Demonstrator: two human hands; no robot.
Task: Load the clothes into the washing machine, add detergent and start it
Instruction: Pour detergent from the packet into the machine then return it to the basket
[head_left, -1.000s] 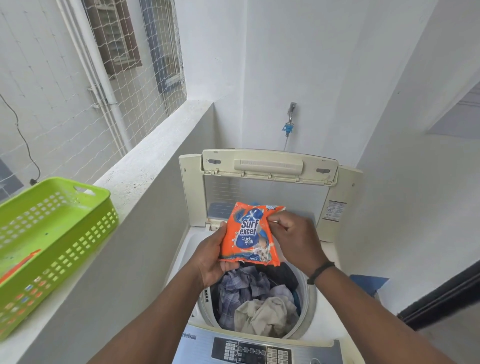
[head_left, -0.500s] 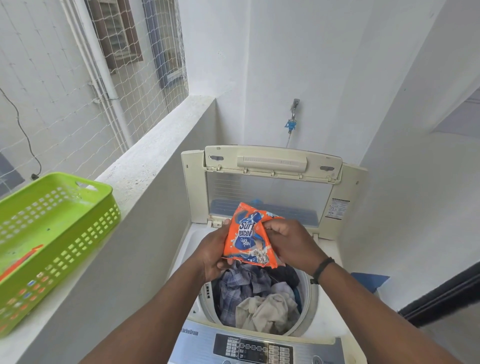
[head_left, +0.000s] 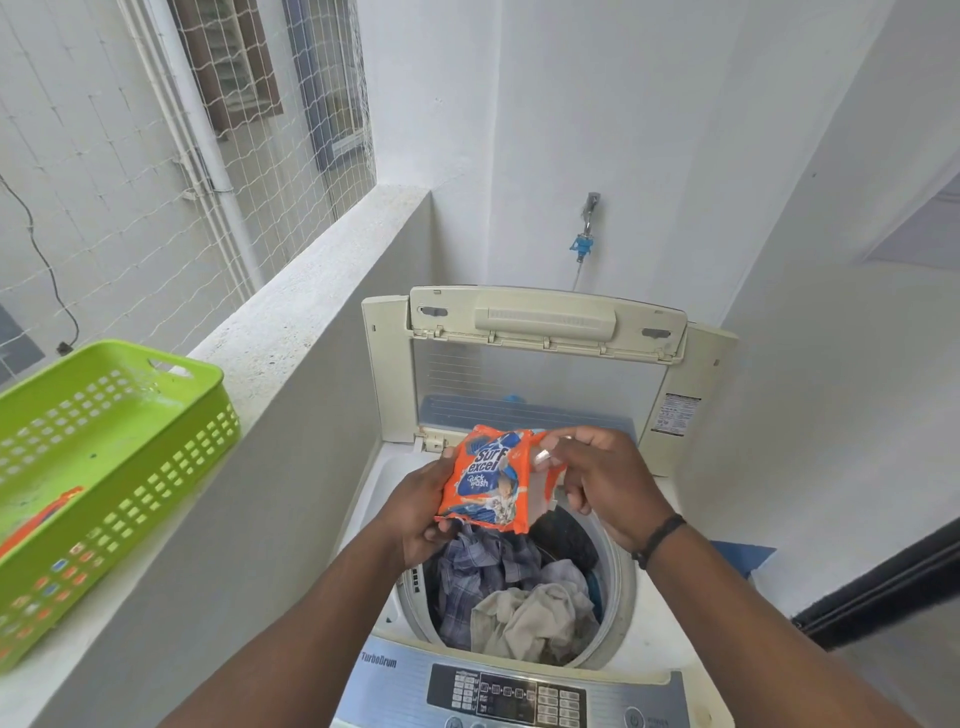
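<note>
Orange detergent packet (head_left: 488, 480) gripped by left hand (head_left: 418, 512) and right hand (head_left: 605, 480) fingers above the clothes (head_left: 519, 597).

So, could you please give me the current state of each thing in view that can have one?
Beige top-loading washing machine: lid raised, drum holding clothes.
Orange detergent packet: held above the drum, torn along its right side.
Left hand: gripping the packet's left edge.
Right hand: pinching the torn strip.
Green plastic basket: upright on the ledge, nearly empty.
Wall tap: hose attached.
</note>
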